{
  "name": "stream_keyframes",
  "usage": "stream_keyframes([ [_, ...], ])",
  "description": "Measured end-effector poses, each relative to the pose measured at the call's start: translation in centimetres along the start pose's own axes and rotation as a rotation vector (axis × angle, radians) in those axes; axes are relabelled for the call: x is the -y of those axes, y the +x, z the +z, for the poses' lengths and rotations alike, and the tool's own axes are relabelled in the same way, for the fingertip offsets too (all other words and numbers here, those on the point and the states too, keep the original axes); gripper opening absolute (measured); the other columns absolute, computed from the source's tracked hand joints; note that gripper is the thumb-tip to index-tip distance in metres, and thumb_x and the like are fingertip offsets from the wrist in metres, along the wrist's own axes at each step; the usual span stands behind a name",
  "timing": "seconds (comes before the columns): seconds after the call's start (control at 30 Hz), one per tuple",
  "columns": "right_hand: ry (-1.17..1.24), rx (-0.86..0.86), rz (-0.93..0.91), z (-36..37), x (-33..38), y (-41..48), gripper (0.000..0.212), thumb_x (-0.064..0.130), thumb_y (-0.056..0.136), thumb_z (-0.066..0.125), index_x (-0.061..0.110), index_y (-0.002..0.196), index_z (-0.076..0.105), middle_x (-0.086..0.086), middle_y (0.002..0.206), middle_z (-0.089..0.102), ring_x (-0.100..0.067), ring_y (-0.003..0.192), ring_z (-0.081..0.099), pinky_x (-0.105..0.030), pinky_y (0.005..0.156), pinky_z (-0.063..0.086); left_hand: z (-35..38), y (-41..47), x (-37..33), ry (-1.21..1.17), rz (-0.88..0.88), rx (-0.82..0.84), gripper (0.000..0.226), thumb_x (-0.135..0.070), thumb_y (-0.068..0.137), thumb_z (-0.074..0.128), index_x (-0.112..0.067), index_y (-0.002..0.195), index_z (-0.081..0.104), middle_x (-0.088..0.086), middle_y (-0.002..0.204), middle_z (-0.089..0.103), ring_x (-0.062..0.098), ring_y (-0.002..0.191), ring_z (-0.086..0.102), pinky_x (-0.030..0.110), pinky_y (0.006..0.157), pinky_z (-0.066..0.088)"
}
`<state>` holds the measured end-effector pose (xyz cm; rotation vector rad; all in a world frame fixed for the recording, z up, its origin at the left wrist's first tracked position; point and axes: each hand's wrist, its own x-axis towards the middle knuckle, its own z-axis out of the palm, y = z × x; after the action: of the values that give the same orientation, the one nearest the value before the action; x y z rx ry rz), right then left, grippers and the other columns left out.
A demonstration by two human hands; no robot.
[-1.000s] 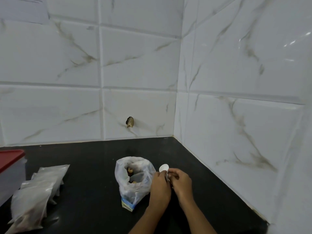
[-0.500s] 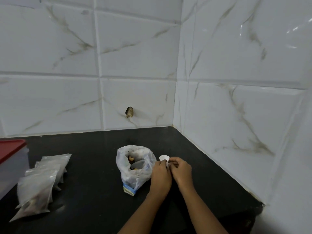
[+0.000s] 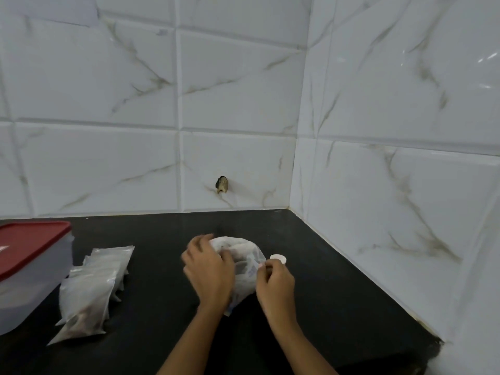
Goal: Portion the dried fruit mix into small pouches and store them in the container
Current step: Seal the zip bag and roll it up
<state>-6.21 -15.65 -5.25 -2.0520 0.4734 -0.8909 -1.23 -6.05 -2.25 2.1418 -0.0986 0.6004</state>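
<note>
In the head view, a clear plastic bag (image 3: 244, 257) with the dried fruit mix stood near the middle of the black counter (image 3: 338, 307), between the two hands. The left hand (image 3: 209, 272) lay over the left side of the bag, near its mouth. It was blurred, so I cannot tell if its fingers held the plastic or only touched it. The right hand (image 3: 276, 282) had curled fingers, and its thumb and forefinger pinched the right edge of the bag. A small white round disc (image 3: 278, 258) lay on the counter just beside this hand.

To the left, several filled small pouches (image 3: 90, 290) lay in an overlapping pile. The container (image 3: 32, 288) with a red lid (image 3: 29, 244) stood at the left edge, near the pouches. A dark chipped hole (image 3: 222, 184) was in the white tiled wall (image 3: 108, 163) behind.
</note>
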Motion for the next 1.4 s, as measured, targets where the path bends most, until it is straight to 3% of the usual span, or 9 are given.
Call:
stream_keyframes([
  [0.1, 0.09, 0.048, 0.202, 2.0, 0.5, 0.1, 0.027, 0.029, 0.089, 0.054, 0.006, 0.103, 0.055, -0.008, 0.098, 0.063, -0.019, 0.083, 0.063, -0.029, 0.071, 0.054, -0.8, 1.1, 2.1, -0.184, -0.255, 0.135, 0.059, -0.034, 0.088, 0.055, -0.008, 0.137, 0.036, 0.014, 0.14, 0.038, 0.031, 0.125, 0.04, 0.042, 0.095, 0.041],
  [0.23, 0.198, 0.124, 0.391, 3.8, 1.2, 0.8, 0.033, 0.032, 0.086, 0.055, 0.007, 0.108, 0.056, -0.008, 0.101, 0.064, -0.021, 0.09, 0.064, -0.036, 0.079, 0.055, -0.7, 1.4, 3.5, -0.287, -0.319, 0.262, 0.061, -0.036, 0.087, 0.056, -0.008, 0.137, 0.034, 0.013, 0.131, 0.051, 0.03, 0.116, 0.052, 0.035, 0.084, 0.042],
  [0.43, 0.51, 0.276, 0.314, 4.0, 1.4, 2.0, 0.021, 0.031, 0.088, 0.057, 0.023, 0.106, 0.061, -0.002, 0.111, 0.063, -0.011, 0.098, 0.062, -0.029, 0.083, 0.051, -0.7, 2.3, 4.3, -0.353, -0.308, 0.325, 0.048, -0.023, 0.087, 0.058, -0.006, 0.129, 0.043, 0.014, 0.122, 0.055, 0.025, 0.102, 0.056, 0.03, 0.075, 0.042],
  [0.53, 0.541, 0.427, 0.405, 4.4, 1.6, 2.7, 0.015, 0.023, 0.093, 0.051, 0.017, 0.104, 0.06, -0.007, 0.122, 0.062, -0.009, 0.09, 0.06, -0.027, 0.086, 0.046, -1.1, 1.9, 4.2, -0.362, -0.266, 0.308, 0.047, -0.015, 0.087, 0.058, -0.008, 0.131, 0.042, 0.01, 0.118, 0.055, 0.016, 0.093, 0.05, 0.028, 0.075, 0.039],
  [0.7, 0.896, 0.455, 0.32, 3.5, 0.9, 1.4, 0.04, 0.013, 0.09, 0.054, 0.019, 0.129, 0.054, -0.004, 0.123, 0.064, -0.018, 0.117, 0.058, -0.039, 0.105, 0.042, -1.8, 1.3, 4.6, -0.347, -0.174, 0.181, 0.047, -0.006, 0.086, 0.054, -0.015, 0.13, 0.041, 0.002, 0.126, 0.051, 0.02, 0.111, 0.053, 0.029, 0.085, 0.043],
  [0.8, 0.92, 0.4, 0.308, 3.3, 0.8, 1.6, 0.041, 0.004, 0.086, 0.059, 0.013, 0.125, 0.057, -0.007, 0.122, 0.064, -0.021, 0.116, 0.059, -0.039, 0.104, 0.044, -1.9, 1.2, 4.7, -0.356, -0.169, 0.198, 0.049, -0.004, 0.086, 0.054, -0.018, 0.131, 0.041, 0.002, 0.127, 0.051, 0.02, 0.111, 0.053, 0.033, 0.091, 0.047],
  [1.03, 0.853, 0.348, 0.287, 3.6, 0.5, 1.5, 0.042, 0.001, 0.081, 0.065, 0.025, 0.115, 0.061, -0.007, 0.132, 0.056, -0.021, 0.12, 0.055, -0.039, 0.105, 0.042, -2.6, 0.9, 4.2, -0.479, -0.261, 0.171, 0.031, -0.028, 0.095, 0.045, -0.018, 0.123, 0.052, 0.001, 0.108, 0.058, 0.016, 0.094, 0.054, 0.031, 0.077, 0.044],
  [1.27, 0.865, 0.347, 0.369, 3.2, 0.9, 1.4, 0.075, -0.008, 0.08, 0.063, 0.022, 0.142, 0.034, -0.006, 0.135, 0.049, -0.022, 0.111, 0.059, -0.032, 0.085, 0.053, -3.2, 2.5, 5.8, -0.848, -0.59, 0.463, 0.037, -0.014, 0.087, 0.061, 0.006, 0.117, 0.053, 0.026, 0.106, 0.065, 0.031, 0.082, 0.066, 0.038, 0.068, 0.054],
  [1.4, 0.787, 0.33, 0.387, 3.4, 0.6, 1.5, 0.055, -0.006, 0.077, 0.065, 0.007, 0.128, 0.049, -0.014, 0.116, 0.064, -0.029, 0.101, 0.065, -0.041, 0.087, 0.054, -3.1, 2.5, 5.6, -0.852, -0.557, 0.506, 0.028, -0.004, 0.083, 0.064, 0.005, 0.109, 0.058, 0.023, 0.099, 0.067, 0.028, 0.077, 0.066, 0.034, 0.062, 0.054],
])
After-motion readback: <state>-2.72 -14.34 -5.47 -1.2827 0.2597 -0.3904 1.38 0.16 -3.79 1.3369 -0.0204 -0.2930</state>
